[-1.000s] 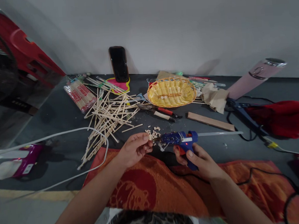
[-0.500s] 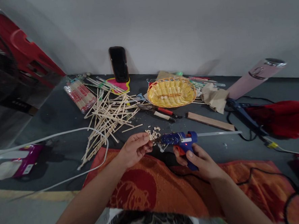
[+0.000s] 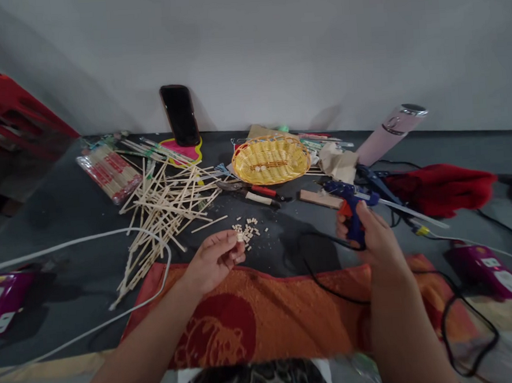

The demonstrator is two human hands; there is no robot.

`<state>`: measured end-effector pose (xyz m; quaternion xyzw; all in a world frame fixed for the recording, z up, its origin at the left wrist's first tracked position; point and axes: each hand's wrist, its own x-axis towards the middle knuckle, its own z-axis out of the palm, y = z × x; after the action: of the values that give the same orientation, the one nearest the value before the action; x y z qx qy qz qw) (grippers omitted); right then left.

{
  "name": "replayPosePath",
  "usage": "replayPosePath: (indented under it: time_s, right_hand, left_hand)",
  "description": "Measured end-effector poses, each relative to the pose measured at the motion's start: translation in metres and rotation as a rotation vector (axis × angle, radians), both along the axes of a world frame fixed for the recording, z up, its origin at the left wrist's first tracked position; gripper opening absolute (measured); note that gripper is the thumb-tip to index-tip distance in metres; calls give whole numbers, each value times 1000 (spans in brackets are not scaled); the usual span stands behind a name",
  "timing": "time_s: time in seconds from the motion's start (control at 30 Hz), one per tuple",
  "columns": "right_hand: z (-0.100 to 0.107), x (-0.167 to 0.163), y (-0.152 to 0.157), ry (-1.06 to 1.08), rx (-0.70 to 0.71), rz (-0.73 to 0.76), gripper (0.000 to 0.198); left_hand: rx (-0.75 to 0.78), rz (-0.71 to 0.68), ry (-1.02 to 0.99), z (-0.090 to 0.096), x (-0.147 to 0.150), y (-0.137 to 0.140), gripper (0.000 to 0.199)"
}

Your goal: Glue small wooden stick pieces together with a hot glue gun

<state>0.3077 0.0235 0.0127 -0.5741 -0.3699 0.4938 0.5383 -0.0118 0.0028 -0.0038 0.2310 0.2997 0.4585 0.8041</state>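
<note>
Between thumb and fingers, my left hand [image 3: 219,257] pinches a small pale wooden piece [image 3: 240,237]; its exact shape is too small to tell. Just beyond it lies a pile of short cut stick pieces [image 3: 250,229] on the dark table. My right hand [image 3: 371,230] is wrapped round the handle of a blue glue gun [image 3: 353,206] with an orange trigger, held off to the right. Its nozzle points left, over the wooden block [image 3: 319,199], and a clear glue stick [image 3: 413,212] sticks out of its back.
Loose wooden sticks [image 3: 165,203] lie left of a yellow wicker basket [image 3: 271,161]. Pliers [image 3: 260,196] rest before the basket. A phone [image 3: 179,115] leans on the wall. A pink flask [image 3: 391,134], red cloth [image 3: 442,189], orange towel [image 3: 298,310] and black cord [image 3: 331,294] are around.
My right hand has carried the glue gun rightward and away from my left hand, where its nozzle was by the fingers. My left hand keeps its pinch. The camera view has shifted right.
</note>
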Motion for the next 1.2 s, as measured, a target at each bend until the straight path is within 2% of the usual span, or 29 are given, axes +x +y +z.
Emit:
replayPosePath:
  time_s: [0.13, 0.23, 0.3, 0.47, 0.53, 0.57, 0.63, 0.7, 0.77, 0.8, 0.87, 0.9, 1.0, 1.07, 1.13, 1.2]
  right_hand:
    - [-11, 27, 10, -91, -121, -62, 40]
    - [-20, 40, 17, -271, -178, -69, 39]
    - [-24, 48, 23, -506, -214, -80, 40]
    - [-22, 63, 31, -1357, -368, -1, 52]
    - [-14, 60, 29, -1519, -401, -4, 52]
    - [-8, 55, 27, -1552, -366, -31, 50]
    - [6, 35, 20, -1549, -152, -117, 43]
    - [21, 4, 10, -1399, 172, -112, 36]
    - [32, -35, -1, -1104, 400, 97, 37]
    - [35, -56, -6, -955, 450, 259, 44]
    - [34, -93, -14, -764, 490, 568, 58]
    - [32, -109, -16, -703, 490, 668, 64]
    - [17, -135, -15, -661, 522, 800, 63]
    - [5, -137, -11, -677, 517, 771, 46]
    - [-5, -129, -5, -707, 476, 648, 28]
    - [-11, -117, 0, -749, 421, 494, 22]
  left_hand:
    - [1, 2, -8, 1, 0, -1, 8]
    - [19, 8, -14, 0, -1, -1, 9]
    - [32, 8, -23, 0, -2, -1, 10]
    - [64, -12, -48, 1, -3, 0, 11]
    - [64, -17, -48, 2, -4, -1, 11]
    - [61, -19, -48, 2, -4, -1, 11]
    - [50, -22, -40, 2, -3, -2, 12]
    - [33, -27, -23, 3, -3, -3, 14]
    - [15, -39, 1, 4, -2, -4, 15]
    - [8, -43, 15, 4, -1, -4, 15]
    - [-6, -48, 42, 6, 0, -5, 15]
    - [-10, -47, 53, 6, 0, -5, 15]
    - [-20, -49, 81, 8, 0, -5, 16]
    - [-16, -60, 82, 8, 0, -4, 17]
    - [-7, -61, 48, 8, -1, -4, 16]
    - [7, -41, -1, 8, -3, -3, 15]
